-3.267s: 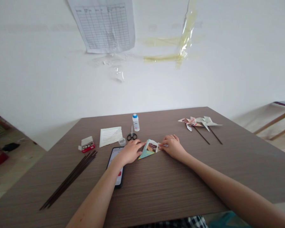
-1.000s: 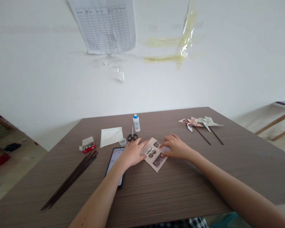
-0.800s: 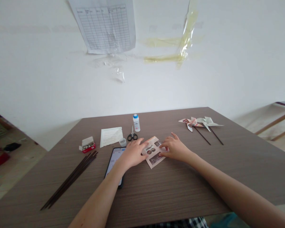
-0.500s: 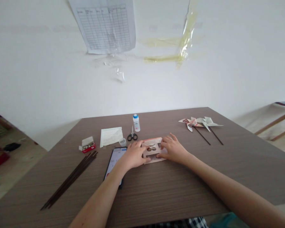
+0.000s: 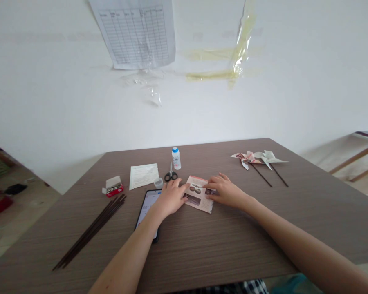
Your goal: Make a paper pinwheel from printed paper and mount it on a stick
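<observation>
A small printed sheet of paper point(image 5: 198, 201) with pictures on it lies flat on the table, turned slightly askew, between my two hands. My left hand point(image 5: 171, 197) rests at the sheet's left edge, fingers spread and the tips of thumb and forefinger touching it. At the right edge is my right hand point(image 5: 222, 190), thumb and forefinger apart on the paper, the other fingers loosely bent. Under my left forearm lies a phone point(image 5: 147, 208) with its screen lit. Black-handled scissors point(image 5: 171, 175) and a small clear cup point(image 5: 158, 183) sit just beyond my left hand.
A white bottle with a blue cap point(image 5: 176, 159) stands behind the scissors. Two paper pinwheels point(image 5: 247, 158) on dark sticks lie back right. To the left are a stack of paper point(image 5: 143, 174), a small red-and-white box point(image 5: 113, 187) and several dark sticks point(image 5: 90, 232) on the table point(image 5: 202, 253).
The paper has turned clockwise on the table, from nearly square to askew. My left hand has drawn back slightly from it, so more of its surface shows.
</observation>
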Motion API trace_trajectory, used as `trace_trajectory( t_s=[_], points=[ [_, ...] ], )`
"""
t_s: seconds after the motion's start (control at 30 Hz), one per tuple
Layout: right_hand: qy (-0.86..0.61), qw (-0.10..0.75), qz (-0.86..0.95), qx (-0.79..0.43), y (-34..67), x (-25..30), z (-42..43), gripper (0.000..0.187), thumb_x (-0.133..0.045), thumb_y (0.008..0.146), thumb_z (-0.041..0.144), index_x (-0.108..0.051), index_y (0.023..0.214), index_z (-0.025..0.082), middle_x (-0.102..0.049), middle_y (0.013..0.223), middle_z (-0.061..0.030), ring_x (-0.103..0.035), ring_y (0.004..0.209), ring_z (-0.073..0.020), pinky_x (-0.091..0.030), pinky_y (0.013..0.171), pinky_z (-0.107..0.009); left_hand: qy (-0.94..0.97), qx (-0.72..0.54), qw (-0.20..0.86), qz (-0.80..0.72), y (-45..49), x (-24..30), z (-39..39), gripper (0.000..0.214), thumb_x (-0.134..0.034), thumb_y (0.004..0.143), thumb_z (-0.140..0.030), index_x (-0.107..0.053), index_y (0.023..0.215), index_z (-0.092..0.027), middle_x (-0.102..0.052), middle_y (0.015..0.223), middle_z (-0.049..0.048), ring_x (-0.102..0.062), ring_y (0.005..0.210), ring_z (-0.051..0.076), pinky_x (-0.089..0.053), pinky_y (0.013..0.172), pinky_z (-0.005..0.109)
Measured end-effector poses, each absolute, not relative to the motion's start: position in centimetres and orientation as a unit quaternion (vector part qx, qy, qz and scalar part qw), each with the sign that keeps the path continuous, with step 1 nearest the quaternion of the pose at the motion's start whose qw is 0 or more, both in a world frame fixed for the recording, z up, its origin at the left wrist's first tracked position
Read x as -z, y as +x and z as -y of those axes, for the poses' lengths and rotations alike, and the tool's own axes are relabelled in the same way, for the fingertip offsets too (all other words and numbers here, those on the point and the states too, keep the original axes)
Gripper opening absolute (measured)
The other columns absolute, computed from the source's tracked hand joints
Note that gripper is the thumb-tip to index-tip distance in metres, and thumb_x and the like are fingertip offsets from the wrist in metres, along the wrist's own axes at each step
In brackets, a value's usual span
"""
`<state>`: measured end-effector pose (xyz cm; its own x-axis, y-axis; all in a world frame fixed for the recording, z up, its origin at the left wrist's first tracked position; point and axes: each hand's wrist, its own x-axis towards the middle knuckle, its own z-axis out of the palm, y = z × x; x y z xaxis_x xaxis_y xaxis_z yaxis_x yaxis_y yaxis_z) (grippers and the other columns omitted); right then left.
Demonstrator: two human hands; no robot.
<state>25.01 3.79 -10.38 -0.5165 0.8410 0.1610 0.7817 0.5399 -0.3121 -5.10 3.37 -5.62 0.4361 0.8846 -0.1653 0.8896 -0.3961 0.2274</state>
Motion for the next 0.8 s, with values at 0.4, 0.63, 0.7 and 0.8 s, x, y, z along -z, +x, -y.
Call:
trace_trajectory(
  t_s=[0.4,0.63,0.7,0.8],
  points=[
    [-0.444,0.138,0.877,-0.119,25.46,9.95,-3.75,0.030,-0.092,0.114,0.037,-0.099,0.143,0.035,-0.091,0.155,-0.0142,-0.081,0.151,-0.0414,-0.054,0.144,-0.069,0.860,0.012,0.179,-0.479,-4.34,4.65,-2.87,0.061,-0.064,0.119,-0.009,-0.084,0.173,-0.029,-0.068,0.198,0.0126,-0.059,0.188,0.039,-0.034,0.162,0.064],
    [-0.451,0.129,0.875,-0.118,25.50,9.79,-3.75,0.035,-0.105,0.105,0.042,-0.100,0.140,0.035,-0.092,0.151,-0.0123,-0.084,0.146,-0.0404,-0.060,0.137,-0.060,0.865,-0.018,0.190,-0.465,-4.21,4.70,-3.12,0.061,-0.069,0.111,-0.002,-0.091,0.162,-0.027,-0.081,0.185,0.0102,-0.076,0.172,0.036,-0.052,0.153,0.049],
    [-0.460,0.121,0.872,-0.118,25.38,9.72,-3.65,0.039,-0.108,0.104,0.045,-0.100,0.140,0.034,-0.092,0.150,-0.0130,-0.084,0.146,-0.0408,-0.061,0.135,-0.058,0.866,-0.025,0.201,-0.457,-4.15,4.73,-3.14,0.062,-0.068,0.110,-0.001,-0.092,0.161,-0.025,-0.082,0.184,0.0103,-0.077,0.170,0.035,-0.052,0.152,0.045],
    [-0.465,0.120,0.870,-0.115,25.24,9.64,-3.46,0.041,-0.108,0.103,0.047,-0.100,0.141,0.034,-0.092,0.149,-0.0130,-0.085,0.145,-0.0408,-0.062,0.135,-0.057,0.867,-0.022,0.214,-0.449,-4.12,4.70,-3.06,0.062,-0.070,0.110,-0.004,-0.091,0.164,-0.027,-0.081,0.185,0.0080,-0.076,0.172,0.034,-0.051,0.152,0.041]
  ],
)
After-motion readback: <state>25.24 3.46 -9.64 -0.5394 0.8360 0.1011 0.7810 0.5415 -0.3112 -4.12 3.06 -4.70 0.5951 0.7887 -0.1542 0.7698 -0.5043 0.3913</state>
